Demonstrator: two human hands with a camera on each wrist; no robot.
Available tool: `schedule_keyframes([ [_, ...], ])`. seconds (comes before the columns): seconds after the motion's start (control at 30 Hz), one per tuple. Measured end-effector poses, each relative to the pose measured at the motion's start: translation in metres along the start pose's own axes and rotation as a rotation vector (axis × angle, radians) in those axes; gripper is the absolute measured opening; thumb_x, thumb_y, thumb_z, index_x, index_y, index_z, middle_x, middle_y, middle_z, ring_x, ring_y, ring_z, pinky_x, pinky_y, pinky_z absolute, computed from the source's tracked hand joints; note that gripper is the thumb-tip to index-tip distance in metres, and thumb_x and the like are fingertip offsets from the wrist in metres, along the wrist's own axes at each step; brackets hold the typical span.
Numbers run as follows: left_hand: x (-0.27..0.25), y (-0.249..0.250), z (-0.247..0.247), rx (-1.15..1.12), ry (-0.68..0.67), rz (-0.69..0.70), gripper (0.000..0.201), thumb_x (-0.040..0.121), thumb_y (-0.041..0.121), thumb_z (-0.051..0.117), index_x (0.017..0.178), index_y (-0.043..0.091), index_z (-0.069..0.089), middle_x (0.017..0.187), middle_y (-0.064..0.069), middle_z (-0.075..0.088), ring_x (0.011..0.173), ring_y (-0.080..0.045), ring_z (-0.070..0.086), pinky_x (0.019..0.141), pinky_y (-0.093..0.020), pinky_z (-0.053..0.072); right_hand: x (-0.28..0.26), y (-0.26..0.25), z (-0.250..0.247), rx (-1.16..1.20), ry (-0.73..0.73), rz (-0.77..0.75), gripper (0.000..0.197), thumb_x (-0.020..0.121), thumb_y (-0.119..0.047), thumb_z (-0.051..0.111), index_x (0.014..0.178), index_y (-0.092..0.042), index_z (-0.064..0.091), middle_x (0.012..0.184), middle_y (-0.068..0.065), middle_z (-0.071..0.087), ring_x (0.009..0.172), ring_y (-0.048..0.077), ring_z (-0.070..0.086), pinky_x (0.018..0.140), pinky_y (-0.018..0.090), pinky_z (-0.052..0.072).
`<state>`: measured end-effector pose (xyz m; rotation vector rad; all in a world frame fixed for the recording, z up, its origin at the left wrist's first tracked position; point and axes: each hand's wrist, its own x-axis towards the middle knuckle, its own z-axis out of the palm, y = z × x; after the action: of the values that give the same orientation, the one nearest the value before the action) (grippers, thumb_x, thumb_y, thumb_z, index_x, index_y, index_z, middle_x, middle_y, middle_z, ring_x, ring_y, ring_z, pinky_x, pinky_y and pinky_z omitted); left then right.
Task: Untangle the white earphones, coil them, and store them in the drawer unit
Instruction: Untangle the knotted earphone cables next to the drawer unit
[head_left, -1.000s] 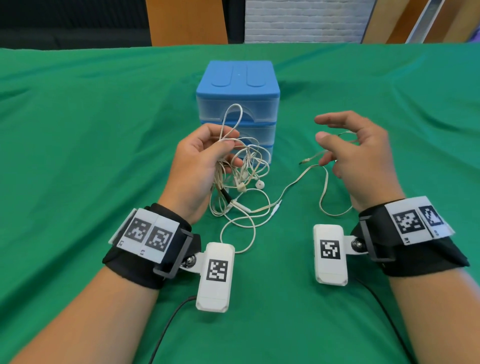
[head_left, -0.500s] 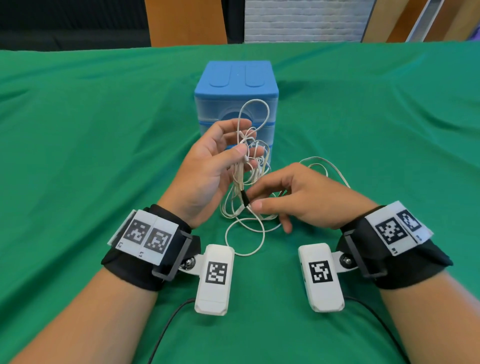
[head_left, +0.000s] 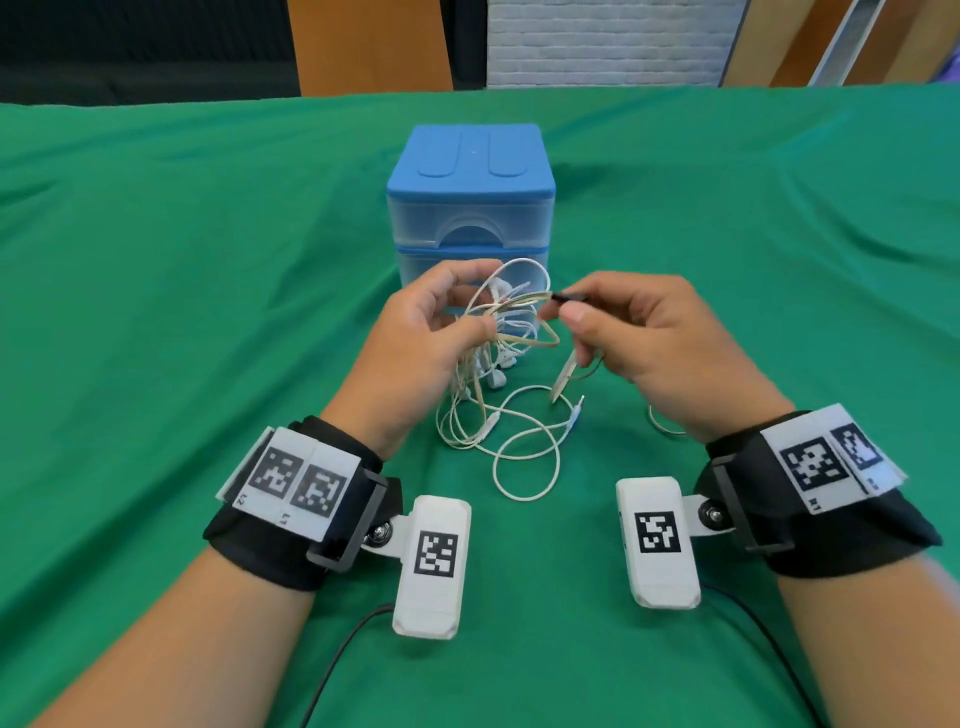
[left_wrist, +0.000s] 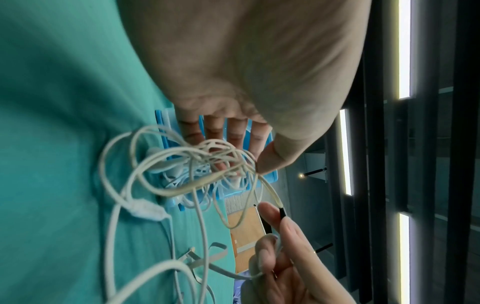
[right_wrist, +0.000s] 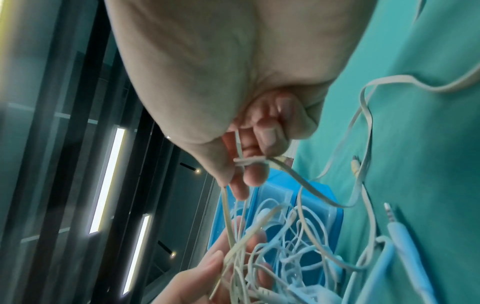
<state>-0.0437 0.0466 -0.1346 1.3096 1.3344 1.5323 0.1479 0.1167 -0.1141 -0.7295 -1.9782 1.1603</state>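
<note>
A tangle of white earphones (head_left: 498, 332) hangs in front of the blue drawer unit (head_left: 470, 197). My left hand (head_left: 452, 317) pinches the knotted bundle (left_wrist: 207, 160) between thumb and fingers. My right hand (head_left: 571, 306) pinches a strand by its short black sleeve (left_wrist: 282, 211) and draws it sideways from the knot; lower fingers curl round another flat strand (right_wrist: 249, 162). Loose loops (head_left: 524, 452) and a jack plug (right_wrist: 389, 214) trail on the green cloth below. All drawers look closed.
The table is covered in green cloth (head_left: 208, 312). The drawer unit stands directly behind the hands, its lower drawers partly hidden by them. White wrist cameras (head_left: 434, 566) with black cables hang under both forearms near the front edge.
My right hand has risen from the cloth with the black-sleeved strand and pulled it out to the right at the left hand's height. The left hand has kept hold of the bundle, shifting slightly.
</note>
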Motion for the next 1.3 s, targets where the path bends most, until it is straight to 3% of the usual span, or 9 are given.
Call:
schedule_keyframes([
  [0.17,0.001,-0.001,-0.002,0.142,0.033,0.047,0.030,0.084,0.020,0.067,0.113,0.020,0.073,0.105,-0.008,0.074,0.084,-0.011,0.062,0.080,-0.023,0.053,0.004,0.003,-0.005,-0.021,0.132,-0.077,0.017,0.101,-0.007,0.054,0.106,-0.001,0.068,0.062,0.017,0.055,0.051,0.001,0.044,0.057,0.013,0.035],
  [0.27,0.000,0.000,-0.004,0.238,0.074,0.114,0.021,0.088,0.014,0.070,0.108,0.022,0.075,0.102,0.002,0.076,0.079,-0.008,0.057,0.076,-0.018,0.048,0.005,0.004,-0.005,-0.003,0.103,-0.127,0.016,0.100,-0.012,0.054,0.103,-0.006,0.069,0.070,0.027,0.058,0.062,0.016,0.051,0.069,0.031,0.041],
  [0.43,-0.005,0.005,0.002,0.220,-0.040,0.124,0.014,0.092,0.010,0.070,0.104,0.015,0.075,0.101,-0.006,0.074,0.076,-0.008,0.062,0.069,-0.025,0.051,0.004,0.004,-0.002,-0.016,0.064,-0.172,0.015,0.099,-0.011,0.054,0.101,-0.007,0.069,0.071,0.010,0.060,0.071,0.013,0.055,0.080,0.029,0.045],
  [0.57,-0.003,-0.001,0.000,0.235,-0.066,0.057,0.011,0.092,0.016,0.070,0.094,0.006,0.074,0.100,-0.010,0.074,0.088,-0.013,0.064,0.087,-0.042,0.053,0.007,0.004,-0.004,0.064,0.214,-0.220,0.018,0.101,-0.010,0.053,0.095,-0.019,0.068,0.070,0.010,0.058,0.066,0.011,0.052,0.069,0.019,0.040],
  [0.73,0.000,-0.007,-0.005,0.295,-0.082,0.017,0.007,0.085,0.021,0.073,0.083,0.015,0.072,0.101,0.004,0.073,0.090,-0.007,0.064,0.085,-0.030,0.048,0.012,0.006,-0.012,0.250,0.504,-0.257,0.021,0.099,-0.014,0.052,0.088,-0.026,0.065,0.074,-0.007,0.062,0.062,0.013,0.047,0.055,0.027,0.028],
  [0.9,0.000,-0.007,-0.003,0.279,-0.049,0.014,0.008,0.092,0.016,0.071,0.089,0.009,0.074,0.103,-0.004,0.073,0.093,-0.011,0.066,0.077,-0.024,0.055,0.014,0.013,-0.031,0.382,0.756,-0.154,0.017,0.098,-0.020,0.050,0.087,-0.020,0.063,0.066,-0.003,0.056,0.056,0.010,0.043,0.050,0.026,0.028],
  [1.0,0.002,-0.006,-0.004,0.249,-0.017,0.063,0.010,0.093,0.018,0.069,0.089,0.013,0.076,0.103,-0.001,0.075,0.093,-0.009,0.066,0.088,-0.029,0.052,0.015,0.018,-0.034,0.318,0.772,-0.032,0.016,0.093,-0.021,0.054,0.090,-0.020,0.070,0.069,-0.002,0.058,0.058,0.009,0.045,0.052,0.023,0.030],
  [1.17,0.000,-0.001,-0.003,0.239,0.022,0.108,0.013,0.096,0.015,0.065,0.088,0.010,0.073,0.095,-0.002,0.077,0.090,-0.009,0.066,0.089,-0.030,0.052,0.016,0.018,-0.028,0.088,0.741,0.028,0.044,0.075,-0.013,0.064,0.116,-0.025,0.072,0.113,0.008,0.062,0.089,0.005,0.053,0.090,0.026,0.050],
  [1.3,-0.002,0.003,0.000,0.272,-0.035,0.155,0.014,0.099,0.014,0.062,0.088,0.010,0.071,0.095,-0.004,0.077,0.086,-0.007,0.063,0.078,-0.019,0.047,0.010,0.008,-0.021,-0.107,0.611,-0.096,0.049,0.076,-0.016,0.067,0.122,-0.034,0.065,0.127,0.004,0.055,0.109,0.002,0.052,0.111,0.034,0.038],
])
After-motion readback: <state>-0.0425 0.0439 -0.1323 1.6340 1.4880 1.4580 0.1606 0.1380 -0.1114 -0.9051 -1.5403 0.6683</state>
